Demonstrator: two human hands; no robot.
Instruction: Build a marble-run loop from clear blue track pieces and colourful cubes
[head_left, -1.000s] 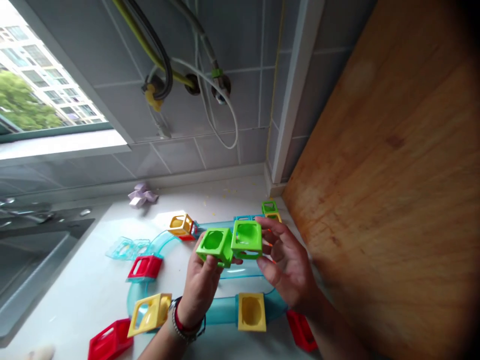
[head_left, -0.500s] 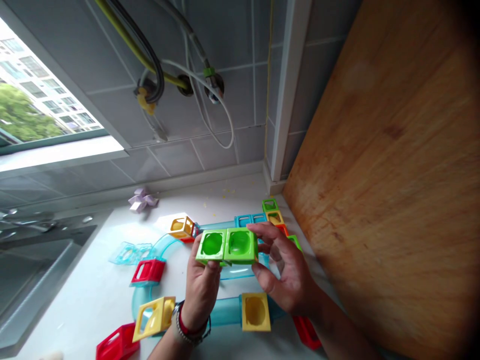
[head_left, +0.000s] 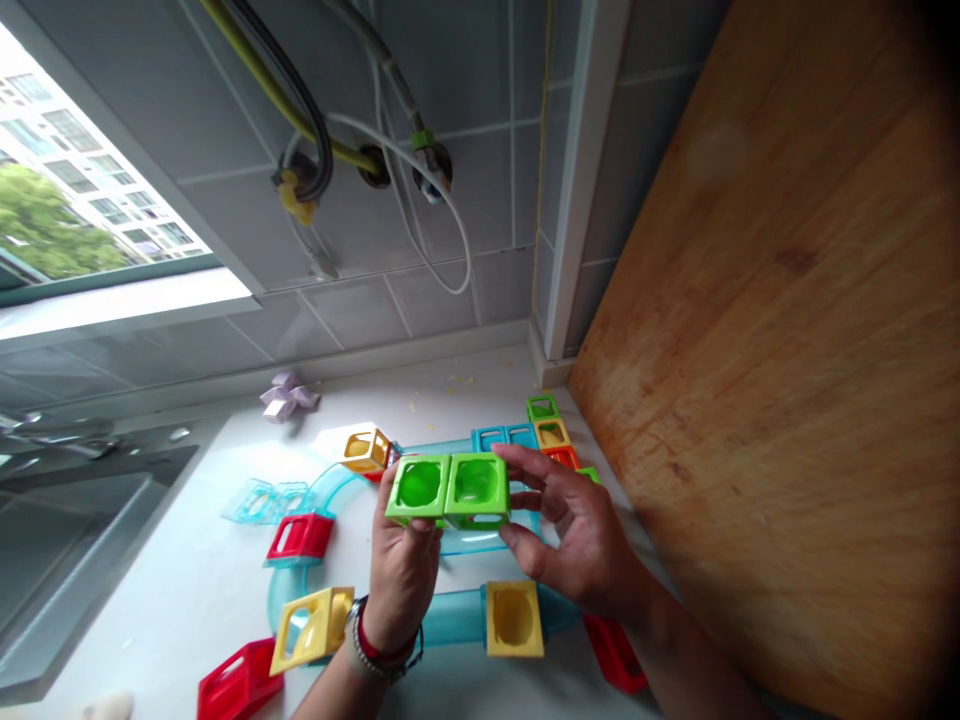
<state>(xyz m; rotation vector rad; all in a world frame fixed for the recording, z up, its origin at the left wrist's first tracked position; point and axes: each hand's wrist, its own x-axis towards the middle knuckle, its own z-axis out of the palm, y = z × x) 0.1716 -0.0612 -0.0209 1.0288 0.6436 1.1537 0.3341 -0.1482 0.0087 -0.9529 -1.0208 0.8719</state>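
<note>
Two green plastic cube blocks [head_left: 478, 482] are joined side by side, with round hollows facing me. My left hand [head_left: 405, 575] grips the left cube, thumb at its lower edge and fingers behind. At the other end, my right hand [head_left: 574, 525] pinches the right cube between thumb and fingertips; its palm stays apart from the block. Below them lies a loop of clear blue tubes [head_left: 454, 617] with coloured cubes along it. A yellow cube [head_left: 514, 618] sits on the near tube, and another yellow cube [head_left: 311, 630] is left of my wrist.
Red cubes [head_left: 300, 538] stand on the loop's left side and near the counter's front. Stacked green, yellow and orange cubes [head_left: 551, 432] line the right, by a wooden board [head_left: 780, 330]. A purple folded object [head_left: 289, 396] lies at the back; a sink [head_left: 82, 560] is left.
The joined green cubes have shifted slightly left and tilted a little, showing more of the right cube's lower side. Both hands keep their hold. The view has moved slightly.
</note>
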